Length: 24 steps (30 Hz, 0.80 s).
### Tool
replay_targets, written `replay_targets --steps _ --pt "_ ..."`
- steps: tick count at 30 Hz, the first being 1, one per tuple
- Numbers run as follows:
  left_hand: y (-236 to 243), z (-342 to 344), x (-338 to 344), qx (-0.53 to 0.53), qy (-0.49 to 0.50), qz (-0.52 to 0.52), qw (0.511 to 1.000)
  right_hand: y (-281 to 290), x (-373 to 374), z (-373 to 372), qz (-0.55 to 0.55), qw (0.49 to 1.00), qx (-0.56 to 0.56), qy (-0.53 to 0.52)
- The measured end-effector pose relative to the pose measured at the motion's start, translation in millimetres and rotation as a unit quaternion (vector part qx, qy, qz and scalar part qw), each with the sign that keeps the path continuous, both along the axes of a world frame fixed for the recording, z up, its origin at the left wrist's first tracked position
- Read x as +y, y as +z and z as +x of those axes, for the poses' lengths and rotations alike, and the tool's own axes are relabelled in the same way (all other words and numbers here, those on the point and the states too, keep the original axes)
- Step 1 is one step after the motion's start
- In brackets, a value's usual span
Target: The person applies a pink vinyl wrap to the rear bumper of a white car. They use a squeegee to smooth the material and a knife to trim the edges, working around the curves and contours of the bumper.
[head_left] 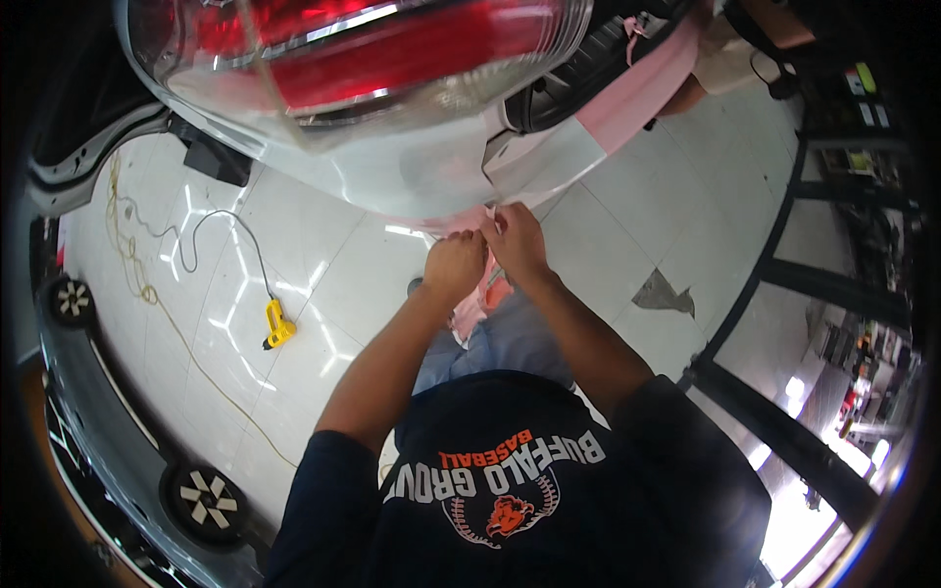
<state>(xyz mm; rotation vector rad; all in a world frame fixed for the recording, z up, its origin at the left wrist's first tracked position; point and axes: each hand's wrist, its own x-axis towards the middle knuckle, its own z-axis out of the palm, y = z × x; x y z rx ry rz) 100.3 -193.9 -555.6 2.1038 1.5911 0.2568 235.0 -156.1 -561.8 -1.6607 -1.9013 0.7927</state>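
Observation:
In front of me is the rear corner of a white car, with a red and clear tail light [392,59] above its bumper [392,176]. My left hand [456,265] is closed at the lower bumper edge, pinching a thin pink film [470,312] that hangs down in crumpled folds. Close beside it, my right hand [518,240] has its fingers bent together on the same film, just under the bumper seam. The fingertips of both hands are partly hidden. More pink covering [637,93] lies over the bumper farther right.
A yellow heat gun [279,325] lies on the tiled floor to my left, on a grey cord. A long yellowish cord [186,348] runs nearby. Another car [127,421] stands far left. A dark floor patch [664,294] and a framed glass partition [755,323] are to the right.

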Motion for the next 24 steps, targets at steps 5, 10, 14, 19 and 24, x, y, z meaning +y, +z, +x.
replay_targets --steps 5,10,14,19,24 --pt "-3.6 -3.4 6.3 0.004 -0.050 -0.002 0.999 21.9 13.4 -11.4 -0.103 0.992 -0.076 -0.021" --pt "-7.5 -7.1 -3.4 0.034 -0.058 -0.023 0.997 -0.3 6.0 -6.2 0.059 0.973 -0.183 0.132" --pt "-15.2 -13.3 -34.9 0.024 -0.019 -0.018 0.999 -12.5 -24.4 -10.2 0.110 0.971 -0.140 0.159" --pt "-12.9 -19.8 -65.2 0.033 0.017 -0.015 0.999 -33.2 -51.3 -20.0 0.155 0.973 -0.082 0.152" --pt "-20.4 -12.2 -74.9 0.026 0.036 -0.010 0.999 -0.2 -52.0 -39.9 -0.010 0.992 -0.124 -0.023"
